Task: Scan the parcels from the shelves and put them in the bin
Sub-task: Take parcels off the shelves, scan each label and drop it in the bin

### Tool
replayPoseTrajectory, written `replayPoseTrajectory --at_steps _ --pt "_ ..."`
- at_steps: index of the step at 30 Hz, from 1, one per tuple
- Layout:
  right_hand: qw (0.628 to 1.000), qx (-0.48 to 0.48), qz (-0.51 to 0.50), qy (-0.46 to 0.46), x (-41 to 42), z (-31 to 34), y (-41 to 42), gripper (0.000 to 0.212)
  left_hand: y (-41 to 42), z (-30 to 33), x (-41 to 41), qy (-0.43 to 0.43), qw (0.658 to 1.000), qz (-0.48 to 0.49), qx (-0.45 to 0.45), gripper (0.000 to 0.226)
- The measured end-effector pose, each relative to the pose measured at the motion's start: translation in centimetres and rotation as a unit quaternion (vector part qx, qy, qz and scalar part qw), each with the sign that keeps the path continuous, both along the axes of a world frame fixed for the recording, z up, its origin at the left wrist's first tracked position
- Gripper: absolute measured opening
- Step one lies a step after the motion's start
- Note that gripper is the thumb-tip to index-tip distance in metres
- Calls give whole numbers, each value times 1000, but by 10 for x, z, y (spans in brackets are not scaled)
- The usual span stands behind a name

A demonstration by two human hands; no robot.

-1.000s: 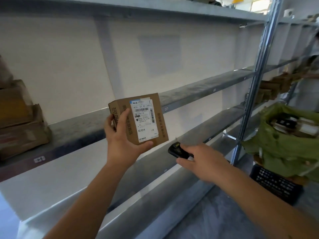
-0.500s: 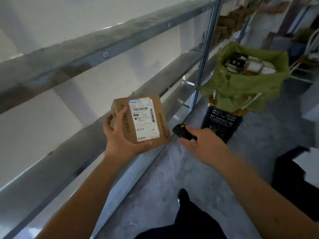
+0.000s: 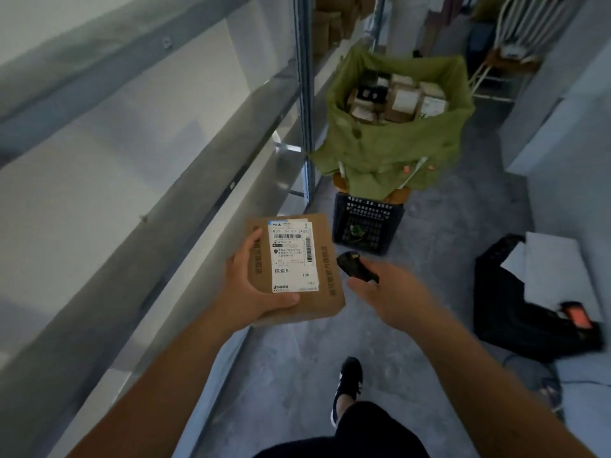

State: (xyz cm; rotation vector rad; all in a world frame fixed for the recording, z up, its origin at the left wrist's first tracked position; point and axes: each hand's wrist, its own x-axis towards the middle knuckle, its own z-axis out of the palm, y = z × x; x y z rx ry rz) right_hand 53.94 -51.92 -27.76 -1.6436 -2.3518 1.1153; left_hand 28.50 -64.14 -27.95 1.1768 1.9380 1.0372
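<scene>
Both hands full: parcel (image 3: 297, 266), scanner (image 3: 355, 266).

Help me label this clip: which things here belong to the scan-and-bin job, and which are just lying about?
Job:
cardboard parcel, held by left hand
black scanner, held by right hand
green-lined bin, already holding parcels
shelves

Lying about:
black crate
black bag
white sheet

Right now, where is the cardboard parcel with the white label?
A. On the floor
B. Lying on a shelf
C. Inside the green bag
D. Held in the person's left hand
D: the left hand grips the labelled parcel in the air, short of the green bag.
</scene>
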Motion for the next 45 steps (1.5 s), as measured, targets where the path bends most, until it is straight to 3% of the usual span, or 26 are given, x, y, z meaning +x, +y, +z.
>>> replayPoseTrajectory --at_steps 5,15,24,37,45 --pt "999 7 -35 -13 15 -1 107 68 130 11 0 1 998 -60 1 132" --pt "998 37 -54 -14 30 33 255 69 294 35 11 -72 993 -89 34 129" --pt "996 45 -81 -18 -14 34 357 68 424 26 -39 -99 988 -123 6 131" --pt "980 26 -195 -43 -92 34 525 72 663 27 -125 -179 964 -184 -64 135" --pt "980 31 -187 -65 -101 42 620 48 764 26 -127 -259 948 -151 -109 122"
